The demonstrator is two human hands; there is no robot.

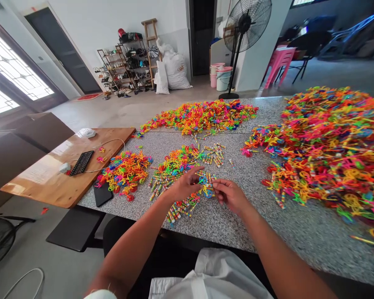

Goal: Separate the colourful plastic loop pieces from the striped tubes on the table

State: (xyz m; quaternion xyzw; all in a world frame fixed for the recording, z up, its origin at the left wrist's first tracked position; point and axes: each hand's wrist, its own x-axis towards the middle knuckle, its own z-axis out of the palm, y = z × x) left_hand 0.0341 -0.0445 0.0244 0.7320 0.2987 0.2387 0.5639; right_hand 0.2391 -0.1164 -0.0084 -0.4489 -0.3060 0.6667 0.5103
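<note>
My left hand is closed, thumb and fingers gripping a blue looped plastic piece. A second blue loop shows just below it, between my hands. My right hand is pinched at the end of a short printed stick beside these loops; its fingertips partly cover it. Under and around my hands lie short printed sticks with yellow, green and red patterns. A pile of mixed coloured plastic pieces sits just behind my left hand, and more sticks lie below my left wrist.
Bright plastic pieces form a large heap at right, another pile at the back and a smaller one at left. A black phone lies on the granite table. A keyboard rests on the wooden board.
</note>
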